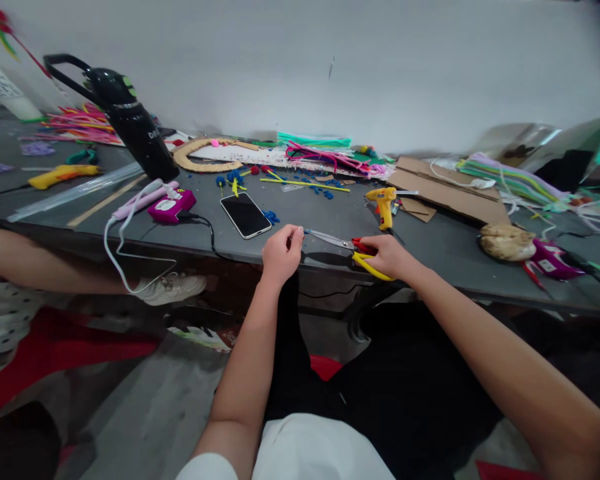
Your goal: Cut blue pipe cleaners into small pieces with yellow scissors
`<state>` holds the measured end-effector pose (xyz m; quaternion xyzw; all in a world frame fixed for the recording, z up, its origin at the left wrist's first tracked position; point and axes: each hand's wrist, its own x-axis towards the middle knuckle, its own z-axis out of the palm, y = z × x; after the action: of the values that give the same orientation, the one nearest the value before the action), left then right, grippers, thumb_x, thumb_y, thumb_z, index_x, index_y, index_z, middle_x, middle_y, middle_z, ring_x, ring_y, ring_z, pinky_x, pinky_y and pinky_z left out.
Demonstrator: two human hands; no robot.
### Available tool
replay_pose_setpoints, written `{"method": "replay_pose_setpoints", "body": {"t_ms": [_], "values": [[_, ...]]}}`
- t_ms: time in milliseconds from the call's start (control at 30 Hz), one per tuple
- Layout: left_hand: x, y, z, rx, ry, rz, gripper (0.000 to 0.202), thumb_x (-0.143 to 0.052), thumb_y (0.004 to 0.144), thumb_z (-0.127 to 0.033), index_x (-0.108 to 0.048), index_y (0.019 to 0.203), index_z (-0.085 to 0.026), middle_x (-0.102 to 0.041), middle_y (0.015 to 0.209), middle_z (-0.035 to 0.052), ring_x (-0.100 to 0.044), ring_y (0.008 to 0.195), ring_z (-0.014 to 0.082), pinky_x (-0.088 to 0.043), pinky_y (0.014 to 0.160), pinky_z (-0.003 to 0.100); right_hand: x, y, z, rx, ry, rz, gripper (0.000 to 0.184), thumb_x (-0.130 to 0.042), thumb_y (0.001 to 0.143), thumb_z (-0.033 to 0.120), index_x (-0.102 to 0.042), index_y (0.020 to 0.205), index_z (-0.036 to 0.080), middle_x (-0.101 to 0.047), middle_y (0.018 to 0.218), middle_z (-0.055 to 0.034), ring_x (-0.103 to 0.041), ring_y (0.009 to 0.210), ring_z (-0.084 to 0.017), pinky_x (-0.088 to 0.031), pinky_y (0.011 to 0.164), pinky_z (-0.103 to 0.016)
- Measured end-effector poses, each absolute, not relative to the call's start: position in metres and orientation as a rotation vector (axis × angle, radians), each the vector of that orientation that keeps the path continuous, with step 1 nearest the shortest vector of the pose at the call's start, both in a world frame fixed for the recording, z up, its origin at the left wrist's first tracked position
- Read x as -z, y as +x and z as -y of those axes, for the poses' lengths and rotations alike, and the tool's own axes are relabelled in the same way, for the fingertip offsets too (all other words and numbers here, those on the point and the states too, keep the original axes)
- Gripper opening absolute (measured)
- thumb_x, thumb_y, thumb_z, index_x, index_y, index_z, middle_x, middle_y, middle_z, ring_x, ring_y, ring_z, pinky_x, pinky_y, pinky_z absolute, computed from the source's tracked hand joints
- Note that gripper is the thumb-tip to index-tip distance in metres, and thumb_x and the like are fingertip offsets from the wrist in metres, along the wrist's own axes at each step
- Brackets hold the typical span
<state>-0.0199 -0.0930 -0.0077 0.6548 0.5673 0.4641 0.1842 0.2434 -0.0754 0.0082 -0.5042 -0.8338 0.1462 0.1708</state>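
Note:
My right hand (387, 255) is wrapped round the scissors (333, 239), which have red and yellow handles. Their blades point left, toward my left hand (283, 253). That hand is closed in a pinch at the front edge of the table. A tiny blue piece (307, 231) shows at its fingertips, by the scissor tips; its kind is too small to make out. Left of my left hand lies a phone (246, 215), with blue scraps (271, 217) beside it. A yellow glue gun (383, 205) rests behind my right hand.
A black bottle (137, 130) and a magenta box (173, 207) with cables stand at left. Pink pipe cleaners (325, 159), cardboard (445, 190) and a striped bundle (515, 179) lie toward the back and right. Another person's leg (55, 261) is at left, below the table edge.

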Motion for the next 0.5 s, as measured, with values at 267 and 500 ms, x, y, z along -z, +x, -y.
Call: {"method": "replay_pose_setpoints", "body": {"t_ms": [267,500], "values": [[0.008,-0.0201,0.0934,-1.324,1.839,-1.594,0.037,-0.041,0.096,-0.047,-0.064,0.085,-0.021,-0.063,0.069,-0.0006,-0.055,0.064,0.0124,-0.033,0.06,0.025,-0.0102,0.2425,0.0751,-0.437,-1.461,2.349,0.026,-0.059,0.072,0.037,-0.043,0.059,0.02,-0.035,0.057,0.0035,-0.03,0.057,-0.011,-0.024,0.055,-0.028],[0.0086,-0.0201,0.0925,-1.317,1.832,-1.592,0.037,-0.042,0.095,-0.047,-0.065,0.085,-0.02,-0.063,0.07,0.0004,-0.055,0.065,0.0134,-0.033,0.06,0.025,-0.0083,0.2462,0.0766,-0.552,-1.464,2.272,0.03,-0.061,0.073,0.042,-0.045,0.062,0.02,-0.036,0.059,0.004,-0.031,0.058,-0.011,-0.024,0.054,-0.028]]}}
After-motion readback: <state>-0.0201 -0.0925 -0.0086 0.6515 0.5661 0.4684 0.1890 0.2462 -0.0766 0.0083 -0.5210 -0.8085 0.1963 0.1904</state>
